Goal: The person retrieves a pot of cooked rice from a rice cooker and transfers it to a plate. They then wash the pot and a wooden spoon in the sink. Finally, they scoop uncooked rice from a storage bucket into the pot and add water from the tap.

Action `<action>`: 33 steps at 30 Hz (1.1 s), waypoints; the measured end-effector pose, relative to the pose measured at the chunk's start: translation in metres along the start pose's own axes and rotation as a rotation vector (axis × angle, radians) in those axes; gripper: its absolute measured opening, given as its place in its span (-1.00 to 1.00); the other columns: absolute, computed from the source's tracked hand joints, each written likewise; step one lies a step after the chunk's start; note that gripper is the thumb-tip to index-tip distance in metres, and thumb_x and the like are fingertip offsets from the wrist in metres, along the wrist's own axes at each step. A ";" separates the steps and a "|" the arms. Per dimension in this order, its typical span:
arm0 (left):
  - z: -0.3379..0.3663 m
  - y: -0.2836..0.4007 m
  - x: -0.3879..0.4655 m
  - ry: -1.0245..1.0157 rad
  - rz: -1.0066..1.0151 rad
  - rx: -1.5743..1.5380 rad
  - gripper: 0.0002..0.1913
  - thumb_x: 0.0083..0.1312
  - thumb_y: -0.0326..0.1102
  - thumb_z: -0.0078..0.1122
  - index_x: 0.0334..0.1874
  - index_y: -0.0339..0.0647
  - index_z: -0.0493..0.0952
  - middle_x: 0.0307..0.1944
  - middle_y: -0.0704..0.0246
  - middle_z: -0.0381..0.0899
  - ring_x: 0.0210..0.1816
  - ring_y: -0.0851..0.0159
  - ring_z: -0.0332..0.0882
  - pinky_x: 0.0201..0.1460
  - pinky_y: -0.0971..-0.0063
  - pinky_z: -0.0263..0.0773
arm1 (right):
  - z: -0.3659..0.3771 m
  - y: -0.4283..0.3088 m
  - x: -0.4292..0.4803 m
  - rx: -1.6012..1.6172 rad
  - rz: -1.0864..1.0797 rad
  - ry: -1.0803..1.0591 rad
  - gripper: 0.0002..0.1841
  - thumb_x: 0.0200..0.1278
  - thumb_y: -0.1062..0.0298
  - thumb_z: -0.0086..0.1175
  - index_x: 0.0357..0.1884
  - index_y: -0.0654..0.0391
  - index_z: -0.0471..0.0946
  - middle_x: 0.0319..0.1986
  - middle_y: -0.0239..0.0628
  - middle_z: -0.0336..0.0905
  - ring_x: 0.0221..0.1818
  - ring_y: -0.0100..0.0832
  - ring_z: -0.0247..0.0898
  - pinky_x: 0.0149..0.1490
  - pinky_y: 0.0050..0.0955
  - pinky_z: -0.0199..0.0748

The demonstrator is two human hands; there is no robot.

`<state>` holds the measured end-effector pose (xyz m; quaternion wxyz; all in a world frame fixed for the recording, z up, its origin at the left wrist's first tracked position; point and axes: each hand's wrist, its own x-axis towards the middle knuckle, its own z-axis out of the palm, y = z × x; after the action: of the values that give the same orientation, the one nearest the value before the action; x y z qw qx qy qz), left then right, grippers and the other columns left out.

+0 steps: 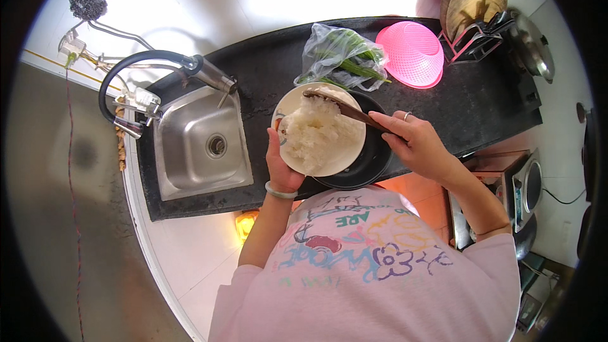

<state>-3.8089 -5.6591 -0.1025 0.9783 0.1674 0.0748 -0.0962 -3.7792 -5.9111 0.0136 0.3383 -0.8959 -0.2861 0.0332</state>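
My left hand (282, 164) grips the lower left rim of a white plate (289, 99), the thumb along its edge. White cooked rice (318, 135) is heaped over much of the plate. In my right hand (415, 145) is a brown wooden spatula (361, 116), held by its handle. Its blade lies at the upper part of the rice, with grains around it. Beneath the plate and to its right shows a black pan (377, 161) on the dark countertop; the plate covers much of its inside.
A clear plastic bag of green vegetables (346, 57) lies behind the plate, beside a pink plastic basket (413, 54). Left is a steel sink (199, 142) with a flexible faucet (142, 59). Wooden cutting boards (477, 2) stand in a rack at the back right.
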 end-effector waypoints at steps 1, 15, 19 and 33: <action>0.002 -0.001 -0.001 -0.016 -0.029 0.007 -0.37 0.34 0.18 -0.21 0.32 -0.07 0.12 0.24 0.29 0.27 0.23 0.15 0.29 0.23 0.19 0.28 | -0.001 -0.001 -0.001 -0.039 -0.018 0.016 -0.56 0.08 0.50 0.05 0.09 0.05 0.45 -0.39 -0.17 0.45 -0.41 -0.13 0.44 -0.30 -0.30 0.43; 0.005 -0.009 0.004 -0.022 -0.085 0.066 -0.35 0.33 0.20 -0.19 0.31 -0.11 0.15 0.22 0.26 0.30 0.21 0.12 0.31 0.23 0.18 0.29 | -0.014 -0.013 -0.010 -0.138 -0.073 0.106 -0.52 -0.02 0.65 0.08 0.05 0.15 0.47 -0.46 -0.17 0.42 -0.49 -0.20 0.38 -0.36 -0.34 0.38; 0.000 -0.009 0.006 -0.051 -0.047 0.062 -0.38 0.33 0.18 -0.19 0.31 -0.07 0.16 0.22 0.28 0.30 0.22 0.12 0.30 0.24 0.17 0.27 | -0.022 -0.014 -0.012 -0.061 -0.048 0.185 -0.52 0.00 0.67 0.08 0.07 0.18 0.47 -0.49 -0.20 0.40 -0.48 -0.29 0.34 -0.34 -0.42 0.33; -0.031 0.016 0.018 -0.018 0.347 0.091 -0.34 0.27 0.23 -0.12 0.32 0.04 0.12 0.28 0.34 0.21 0.26 0.13 0.23 0.24 0.12 0.28 | 0.031 0.053 -0.010 -0.290 0.428 -0.627 -0.72 -0.05 0.50 -0.06 -0.26 0.24 0.58 -0.43 -0.02 0.57 -0.31 -0.08 0.53 -0.21 -0.23 0.45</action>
<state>-3.7912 -5.6368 -0.1301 0.9723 0.2210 0.0314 0.0695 -3.7696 -5.9301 -0.0447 0.0901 -0.9202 -0.1839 0.3336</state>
